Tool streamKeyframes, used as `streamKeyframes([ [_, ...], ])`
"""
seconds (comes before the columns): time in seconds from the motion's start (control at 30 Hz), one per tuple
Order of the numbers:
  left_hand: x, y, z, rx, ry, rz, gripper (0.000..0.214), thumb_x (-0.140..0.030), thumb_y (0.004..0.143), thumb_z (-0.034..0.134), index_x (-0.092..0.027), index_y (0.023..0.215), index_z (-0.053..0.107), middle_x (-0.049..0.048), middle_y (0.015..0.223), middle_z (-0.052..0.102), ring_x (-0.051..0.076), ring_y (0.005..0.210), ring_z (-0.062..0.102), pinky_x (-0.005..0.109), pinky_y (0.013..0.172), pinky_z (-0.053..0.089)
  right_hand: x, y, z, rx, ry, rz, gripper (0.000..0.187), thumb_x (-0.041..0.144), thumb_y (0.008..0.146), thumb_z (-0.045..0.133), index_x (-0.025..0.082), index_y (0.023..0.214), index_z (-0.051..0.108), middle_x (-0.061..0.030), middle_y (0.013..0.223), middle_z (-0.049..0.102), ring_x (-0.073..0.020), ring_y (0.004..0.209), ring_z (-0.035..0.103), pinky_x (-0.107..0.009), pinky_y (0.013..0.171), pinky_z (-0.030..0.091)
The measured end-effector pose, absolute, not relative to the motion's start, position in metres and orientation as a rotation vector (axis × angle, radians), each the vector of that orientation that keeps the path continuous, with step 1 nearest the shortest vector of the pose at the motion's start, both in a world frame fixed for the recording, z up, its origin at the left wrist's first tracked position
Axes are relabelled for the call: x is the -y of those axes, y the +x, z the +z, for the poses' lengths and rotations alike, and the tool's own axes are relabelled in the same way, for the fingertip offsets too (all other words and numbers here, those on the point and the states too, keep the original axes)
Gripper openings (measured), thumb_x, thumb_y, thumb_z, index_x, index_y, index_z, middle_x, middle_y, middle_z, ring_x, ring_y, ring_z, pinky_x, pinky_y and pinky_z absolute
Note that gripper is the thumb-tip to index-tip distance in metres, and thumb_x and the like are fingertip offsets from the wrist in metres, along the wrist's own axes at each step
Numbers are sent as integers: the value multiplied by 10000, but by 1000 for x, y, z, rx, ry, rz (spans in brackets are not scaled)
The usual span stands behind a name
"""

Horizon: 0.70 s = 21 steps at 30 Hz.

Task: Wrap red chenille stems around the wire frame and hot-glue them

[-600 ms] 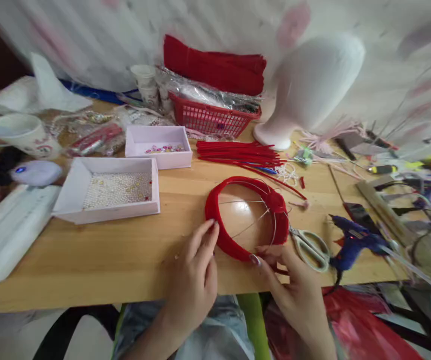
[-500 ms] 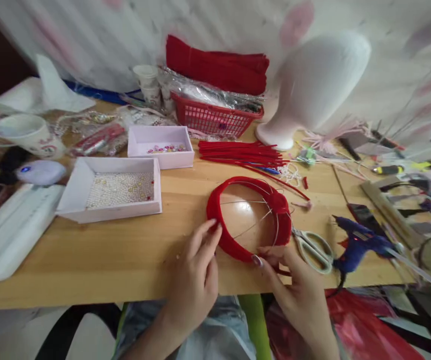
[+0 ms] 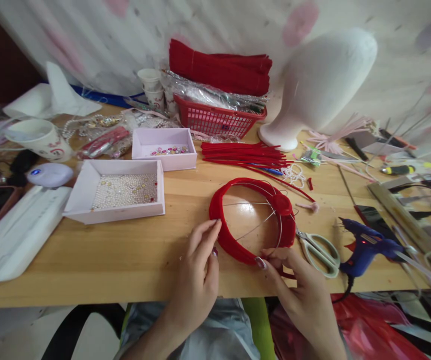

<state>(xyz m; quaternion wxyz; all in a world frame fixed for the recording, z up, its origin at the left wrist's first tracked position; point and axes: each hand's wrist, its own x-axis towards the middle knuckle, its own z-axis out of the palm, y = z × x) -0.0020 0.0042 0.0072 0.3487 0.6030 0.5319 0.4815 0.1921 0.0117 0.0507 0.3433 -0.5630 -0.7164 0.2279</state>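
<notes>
A red fuzzy hoop [image 3: 232,248] lies on the table in front of me, thin wires crossing its opening and a round red piece fixed at its right side. My left hand [image 3: 199,262] has its fingers closed against the hoop's lower left rim. On the near rim, my right hand [image 3: 294,280] pinches between thumb and fingers. A short red strip shows beneath the right fingers; where it leads is hidden. Just right of the hoop lie scissors [image 3: 322,256] with pale handles, and beyond them a blue glue gun [image 3: 363,245].
Behind the hoop lies a bundle of red chenille stems [image 3: 241,154]. A box of pearl beads [image 3: 113,217] and a smaller box of gems [image 3: 173,162] stand left. A red basket [image 3: 215,120] and a white mannequin head [image 3: 320,85] stand at the back.
The view has shifted slightly, so the scene sits a little further right. Both hands keep nearly the same places at the hoop.
</notes>
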Motion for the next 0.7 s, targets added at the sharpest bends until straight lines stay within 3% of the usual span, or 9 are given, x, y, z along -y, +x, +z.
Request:
streamKeyframes([
  [0.2,-4,-8,11,-1233,1434,1236,500,-78,957,422,-330,1354,591,2,1477,525,173,1363,485,316,1125,430,-11,196,44,1861,-1512,663,83,286,923,593,214,911,632,5,704,622,-130,595,631,-193,508,519],
  [0.33,-1,-6,10,-1264,1267,1327,439,-108,963,446,-330,1289,638,6,1420,585,160,1159,616,286,972,528,-9,199,41,1876,-1516,646,95,300,932,590,213,925,628,0,716,630,-143,626,640,-219,549,524],
  [0.4,0,-5,9,-1276,1168,1367,424,-114,959,458,-328,1286,624,11,1425,581,142,1064,637,260,893,546,-9,198,42,1894,-1515,625,100,301,936,584,212,927,629,3,709,628,-144,627,633,-230,566,524],
  [0.6,1,-5,9,-1267,1134,1270,315,-112,953,462,-263,1190,606,56,1455,565,131,983,647,263,869,534,-7,197,47,1887,-1531,635,111,315,940,588,215,925,632,-8,760,645,-149,665,639,-254,628,541],
  [0.7,2,-4,7,-1335,1291,1219,301,-109,951,464,-270,1164,603,55,1443,577,156,1045,657,286,872,538,-7,197,47,1897,-1530,659,117,322,951,573,219,934,625,-11,774,649,-146,668,636,-246,614,538],
])
